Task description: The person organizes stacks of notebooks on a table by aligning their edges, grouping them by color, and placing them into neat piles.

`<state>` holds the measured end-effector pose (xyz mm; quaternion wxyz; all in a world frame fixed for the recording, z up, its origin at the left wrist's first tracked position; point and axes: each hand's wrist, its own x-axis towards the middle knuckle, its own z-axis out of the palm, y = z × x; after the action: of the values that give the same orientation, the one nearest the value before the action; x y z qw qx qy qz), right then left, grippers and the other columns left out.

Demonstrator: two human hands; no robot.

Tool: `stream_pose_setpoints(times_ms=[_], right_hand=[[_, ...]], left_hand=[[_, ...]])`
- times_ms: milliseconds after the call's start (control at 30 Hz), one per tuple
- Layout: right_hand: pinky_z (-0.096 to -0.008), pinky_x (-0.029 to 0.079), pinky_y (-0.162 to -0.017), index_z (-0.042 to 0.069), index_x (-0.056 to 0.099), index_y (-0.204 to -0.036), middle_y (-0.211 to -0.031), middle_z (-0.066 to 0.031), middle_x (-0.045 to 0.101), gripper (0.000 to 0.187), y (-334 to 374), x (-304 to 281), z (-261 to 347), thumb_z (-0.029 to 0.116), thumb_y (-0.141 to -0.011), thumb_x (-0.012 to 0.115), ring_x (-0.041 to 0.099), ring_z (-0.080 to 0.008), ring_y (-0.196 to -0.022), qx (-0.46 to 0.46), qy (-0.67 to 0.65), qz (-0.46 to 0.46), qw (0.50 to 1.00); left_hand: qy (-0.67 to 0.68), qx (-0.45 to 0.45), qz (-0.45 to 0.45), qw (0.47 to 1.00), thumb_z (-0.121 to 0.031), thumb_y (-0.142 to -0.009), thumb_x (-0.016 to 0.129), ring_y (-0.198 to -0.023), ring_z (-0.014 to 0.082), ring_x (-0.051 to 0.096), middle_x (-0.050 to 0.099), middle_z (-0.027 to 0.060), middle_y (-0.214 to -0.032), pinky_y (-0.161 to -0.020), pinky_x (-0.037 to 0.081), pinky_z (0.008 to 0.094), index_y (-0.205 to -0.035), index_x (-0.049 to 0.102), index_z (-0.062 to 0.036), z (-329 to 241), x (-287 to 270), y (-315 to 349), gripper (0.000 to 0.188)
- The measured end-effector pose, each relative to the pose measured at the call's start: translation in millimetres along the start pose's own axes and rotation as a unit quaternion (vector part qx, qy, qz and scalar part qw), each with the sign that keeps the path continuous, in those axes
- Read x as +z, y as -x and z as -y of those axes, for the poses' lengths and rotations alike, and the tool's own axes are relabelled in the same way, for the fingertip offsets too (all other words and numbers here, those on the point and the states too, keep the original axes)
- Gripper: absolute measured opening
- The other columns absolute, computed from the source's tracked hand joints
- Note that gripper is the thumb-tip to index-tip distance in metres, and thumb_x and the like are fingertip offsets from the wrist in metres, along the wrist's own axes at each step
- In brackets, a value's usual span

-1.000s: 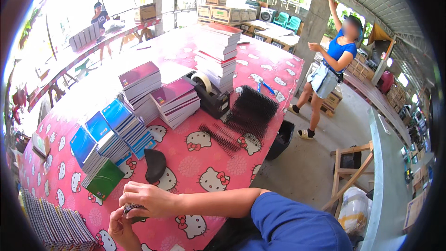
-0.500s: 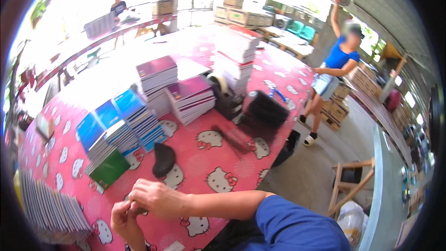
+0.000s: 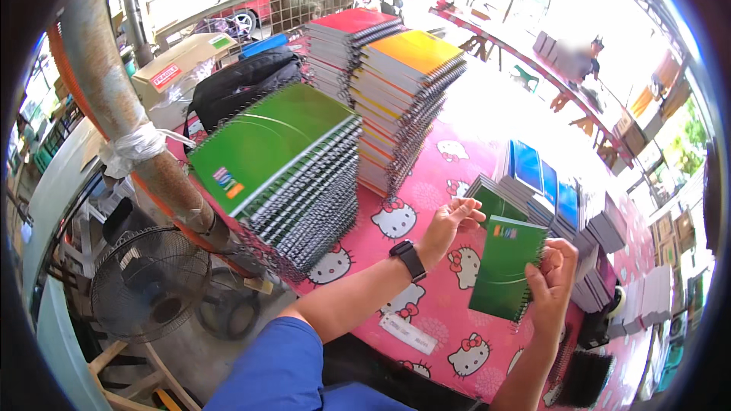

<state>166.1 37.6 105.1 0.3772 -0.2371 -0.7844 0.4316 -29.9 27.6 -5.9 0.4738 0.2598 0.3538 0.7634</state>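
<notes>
My right hand (image 3: pixel 553 278) grips a small green spiral notebook (image 3: pixel 499 278) by its coil-bound edge, thumb on the cover. The notebook is held tilted above the pink patterned tablecloth (image 3: pixel 373 301). My left hand (image 3: pixel 448 230), with a dark watch on its wrist, is just left of the notebook's upper corner. Its fingers reach out toward the right and hold nothing. Behind the held notebook lies another green notebook (image 3: pixel 495 199), beside stacks of blue-covered notebooks (image 3: pixel 527 169). To the left stands a tall stack of large green spiral notebooks (image 3: pixel 282 141).
Stacks of yellow-topped (image 3: pixel 415 53) and red-topped spiral notebooks (image 3: pixel 354 21) stand farther back. A black bag (image 3: pixel 236 87) and a cardboard box (image 3: pixel 183 65) are near a rusty post (image 3: pixel 145 137). A fan (image 3: pixel 150 285) stands below. Black coils (image 3: pixel 585 377) lie at lower right.
The view has swung to the left. My hands, pinched close together before, are now apart, and my right hand holds a green spiral notebook.
</notes>
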Motion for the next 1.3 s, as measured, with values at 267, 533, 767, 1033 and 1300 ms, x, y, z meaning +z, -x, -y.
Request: stream_pose_setpoints(times_ms=[267, 533, 767, 1033, 1300], right_hand=[[-0.0243, 0.049, -0.075, -0.003, 0.055, -0.109, -0.100, -0.0082, 0.057, 0.029, -61.8, 103.9, 144.6, 0.004, -0.083, 0.064, 0.057, -0.0125, -0.090, -0.023, -0.385, 0.139, 0.912], [-0.0401, 0.047, -0.063, 0.003, 0.060, -0.109, -0.085, -0.0159, 0.054, 0.047, -71.9, 182.8, 143.5, 0.039, -0.080, 0.068, 0.057, -0.0298, -0.074, -0.216, 0.133, 0.178, 0.951], [-0.0463, 0.035, -0.084, 0.009, 0.063, -0.109, -0.104, -0.0096, 0.054, 0.047, -62.2, 188.5, 135.1, 0.041, -0.075, 0.069, 0.047, -0.0268, -0.100, -0.479, 0.118, 0.109, 0.863], [-0.0381, 0.045, -0.078, 0.011, 0.067, -0.099, -0.097, -0.0067, 0.063, 0.030, -78.6, 146.9, 74.2, 0.014, -0.069, 0.073, 0.058, -0.0253, -0.090, -0.405, 0.061, 0.018, 0.912], [-0.0399, 0.041, -0.084, 0.010, 0.063, -0.093, -0.097, -0.0027, 0.061, 0.019, -88.9, 11.6, -145.3, 0.011, -0.074, 0.065, 0.053, -0.0239, -0.100, -0.150, 0.538, -0.118, 0.821]], left_hand=[[-0.040, 0.008, 0.094, 0.995, -0.022, -0.089, 0.059, -0.075, 0.0086, 0.055, 0.059, 0.0038, -0.092, -0.067, 0.048, 0.0256, -0.108, 0.055, -0.0029, 7.3, 14.4, 7.2, 0.027], [-0.133, 0.007, 0.071, 0.989, -0.019, -0.081, 0.068, -0.084, 0.0135, 0.055, 0.059, 0.0058, -0.094, -0.077, 0.045, 0.0285, -0.108, 0.057, -0.0048, 10.9, -1.1, 0.6, 0.032], [-0.178, 0.055, 0.041, 0.982, -0.018, -0.079, 0.070, -0.082, 0.0140, 0.058, 0.062, 0.0070, -0.087, -0.075, 0.046, 0.0284, -0.108, 0.058, -0.0049, 8.8, 3.5, -2.4, 0.034], [-0.280, 0.142, -0.045, 0.948, -0.017, -0.087, 0.062, -0.080, 0.0087, 0.054, 0.059, 0.0032, -0.089, -0.077, 0.043, 0.0226, -0.106, 0.058, -0.0055, 0.2, -10.3, 0.5, 0.023], [-0.239, 0.238, -0.065, 0.939, -0.005, -0.081, 0.059, -0.078, 0.0122, 0.054, 0.058, 0.0041, -0.089, -0.070, 0.043, 0.0269, -0.097, 0.058, -0.0040, 1.1, 10.5, -2.3, 0.016]])
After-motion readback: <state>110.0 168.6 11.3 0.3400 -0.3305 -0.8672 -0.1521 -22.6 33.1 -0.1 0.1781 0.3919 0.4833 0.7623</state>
